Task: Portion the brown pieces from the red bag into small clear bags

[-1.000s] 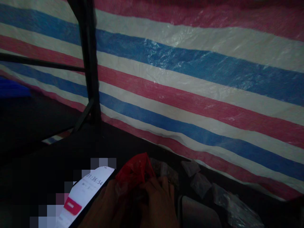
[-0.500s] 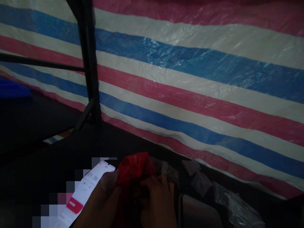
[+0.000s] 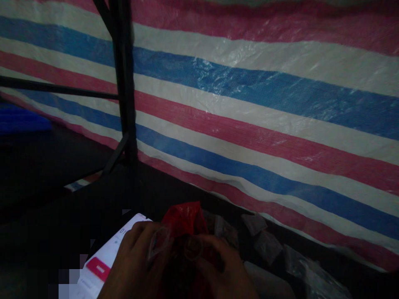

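Note:
My left hand (image 3: 132, 257) is closed on a small clear plastic bag (image 3: 159, 243), pinched at the fingertips. My right hand (image 3: 229, 265) has thumb and fingers curled round a small ring-shaped piece (image 3: 193, 248); the dim light hides its exact kind. Both hands are over a red plastic bag (image 3: 185, 216), whose raised far edge shows behind the fingers. Dark contents lie in the bag between the hands, too dim to make out. The two hands are close together but apart.
A lit phone (image 3: 101, 265) lies left of my left hand. Several clear packets (image 3: 268, 247) lie to the right, near a grey rounded object (image 3: 268, 282). Black metal framing (image 3: 126, 104) stands at the left before a striped tarp (image 3: 249, 112). Something blue (image 3: 23, 120) lies far left.
My right hand has come up from inside the red bag with the ring-shaped piece. My left hand has turned, and its clear bag now shows more plainly. The view has shifted slightly.

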Action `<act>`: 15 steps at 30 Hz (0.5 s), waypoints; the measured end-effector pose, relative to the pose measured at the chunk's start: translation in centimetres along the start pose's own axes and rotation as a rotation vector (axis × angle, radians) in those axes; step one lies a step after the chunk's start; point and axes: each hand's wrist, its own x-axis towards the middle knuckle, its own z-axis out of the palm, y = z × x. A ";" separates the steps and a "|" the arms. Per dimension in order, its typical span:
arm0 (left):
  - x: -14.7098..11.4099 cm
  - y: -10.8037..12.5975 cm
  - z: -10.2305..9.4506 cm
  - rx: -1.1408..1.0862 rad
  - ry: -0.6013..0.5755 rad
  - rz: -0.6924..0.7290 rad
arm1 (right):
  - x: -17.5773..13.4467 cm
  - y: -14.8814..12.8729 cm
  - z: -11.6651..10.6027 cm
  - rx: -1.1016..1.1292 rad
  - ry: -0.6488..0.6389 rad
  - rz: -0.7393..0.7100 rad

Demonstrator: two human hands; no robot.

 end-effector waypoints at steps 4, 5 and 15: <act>0.1 0.2 0.5 0.110 -0.153 0.113 | -0.5 -0.2 -1.4 0.059 -0.002 -0.155; 0.1 0.4 0.7 0.138 -0.200 0.129 | -0.6 -0.3 -1.4 0.055 -0.006 -0.203; -1.4 1.7 3.1 -0.089 -0.110 -0.006 | -0.4 -2.7 0.2 -0.179 0.031 -0.438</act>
